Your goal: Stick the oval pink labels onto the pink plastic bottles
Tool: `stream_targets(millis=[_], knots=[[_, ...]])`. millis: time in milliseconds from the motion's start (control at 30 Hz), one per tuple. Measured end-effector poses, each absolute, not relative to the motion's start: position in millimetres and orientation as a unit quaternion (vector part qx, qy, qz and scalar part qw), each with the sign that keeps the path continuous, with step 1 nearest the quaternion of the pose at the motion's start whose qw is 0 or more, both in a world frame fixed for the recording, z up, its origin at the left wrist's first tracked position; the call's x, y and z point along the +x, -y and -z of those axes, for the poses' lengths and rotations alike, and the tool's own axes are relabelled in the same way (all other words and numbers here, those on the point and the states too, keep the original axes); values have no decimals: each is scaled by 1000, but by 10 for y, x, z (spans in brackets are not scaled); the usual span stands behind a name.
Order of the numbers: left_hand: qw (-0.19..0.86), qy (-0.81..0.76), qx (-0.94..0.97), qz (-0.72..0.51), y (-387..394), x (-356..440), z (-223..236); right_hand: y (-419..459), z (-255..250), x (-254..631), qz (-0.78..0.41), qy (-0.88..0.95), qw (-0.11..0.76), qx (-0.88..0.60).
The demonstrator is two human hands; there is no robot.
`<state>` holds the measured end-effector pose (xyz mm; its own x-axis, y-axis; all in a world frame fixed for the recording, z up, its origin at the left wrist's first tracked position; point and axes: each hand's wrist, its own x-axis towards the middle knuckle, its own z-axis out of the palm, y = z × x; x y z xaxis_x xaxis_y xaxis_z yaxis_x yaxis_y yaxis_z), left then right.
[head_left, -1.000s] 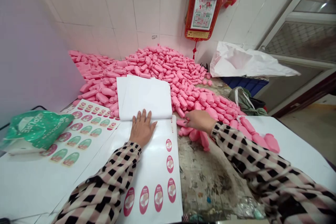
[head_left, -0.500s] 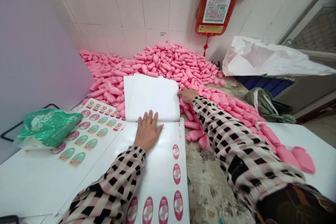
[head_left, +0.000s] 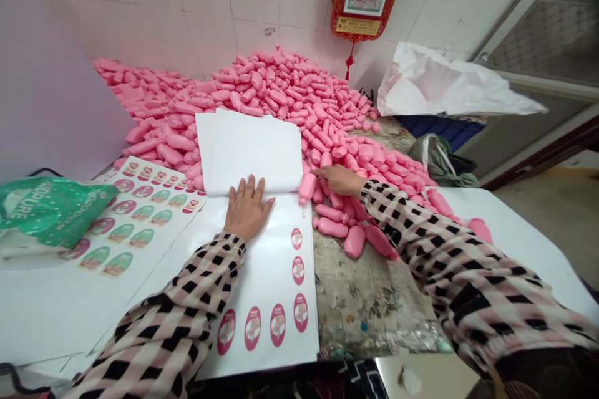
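Observation:
My left hand (head_left: pixel 248 210) lies flat with fingers spread on a stack of white sticker sheets (head_left: pixel 262 262) bearing pink oval labels. Its fingertips reach the fold of the top sheet's turned-back part (head_left: pixel 248 153), whose blank side faces up. My right hand (head_left: pixel 341 179) is among small pink bottles (head_left: pixel 331 227) just right of that sheet, index finger stretched out and the other fingers partly hidden. Nothing shows gripped in it. A pink bottle (head_left: pixel 307 187) close to its fingertip overlaps the sheet's right edge.
A large heap of pink bottles (head_left: pixel 276 84) fills the back against the wall. Left lie more label sheets (head_left: pixel 140 199) and a green plastic bag (head_left: pixel 56 209). A white sheet-like bag (head_left: pixel 449 84) hangs over a blue crate (head_left: pixel 440 131) at right.
The view has shifted, so the scene sits further left and higher. My right hand has come back from the folded sheet's edge, and pink bottles now lie against that edge. My left hand stays put.

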<state>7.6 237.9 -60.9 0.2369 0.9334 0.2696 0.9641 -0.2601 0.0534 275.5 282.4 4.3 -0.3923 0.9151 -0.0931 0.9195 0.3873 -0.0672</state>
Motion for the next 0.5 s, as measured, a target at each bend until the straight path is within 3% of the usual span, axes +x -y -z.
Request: stream_targets(millis=[100, 233, 367, 500], knots=[[57, 603, -785, 129, -2378, 75, 602, -2517, 1, 2748, 85, -868, 3, 489], [47, 600, -787, 139, -2381, 71, 602, -1978, -27, 2767, 81, -896, -88, 428], [43, 595, -787, 158, -2390, 72, 610, -1349, -11, 2966, 44, -836, -184, 514], [53, 585, -785, 197, -2369, 85, 596, -881, 231, 3270, -24, -743, -225, 630]])
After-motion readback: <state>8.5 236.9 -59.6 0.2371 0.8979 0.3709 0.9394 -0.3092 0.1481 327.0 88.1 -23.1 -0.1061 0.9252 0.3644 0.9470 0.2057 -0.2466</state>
